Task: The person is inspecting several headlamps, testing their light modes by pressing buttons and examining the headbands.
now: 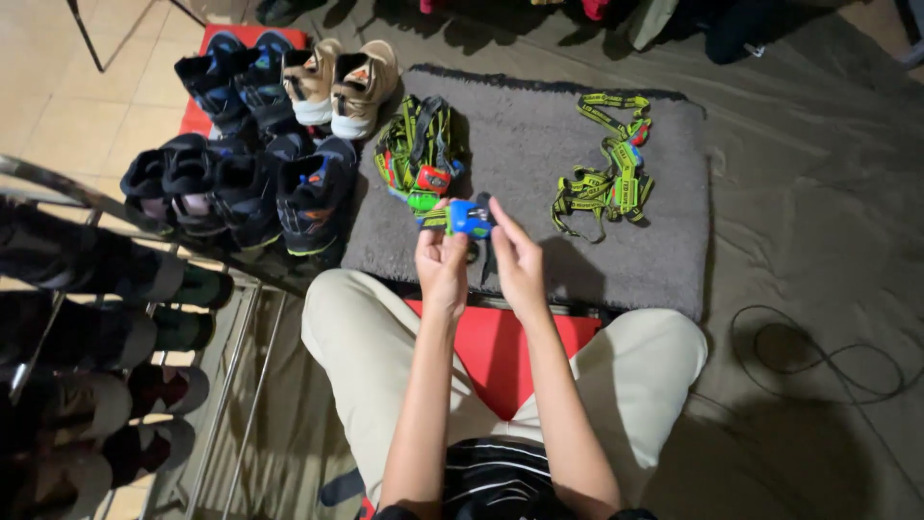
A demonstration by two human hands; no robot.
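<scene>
1. The floor (799,212) is covered by a wrinkled grey-brown cloth that spreads beyond and to the right of the hands; pale tiles (58,87) show far to their upper left.
2. A metal shoe rack (106,318) stands to the left of the hands, with dark shoes on its shelves.
3. A grey shaggy mat (539,173) lies on the floor just beyond the hands.
4. The person sits with knees apart in beige trousers (356,347); a red mat (496,351) shows between the legs, below the hands.
5. Dark sneakers (250,183) and a tan pair (342,82) crowd the area beyond and left of the hands.
6. A bundle of headlamps with green straps (421,149) lies on the mat just above the left hand; a looser tangle of green straps (606,178) lies to the upper right of the right hand.
7. A black cable (818,356) coils far to the right.
8. The left hand (443,270) and right hand (517,265) are raised close together, both closed on a blue headlamp (470,218) held over the mat's near edge.
</scene>
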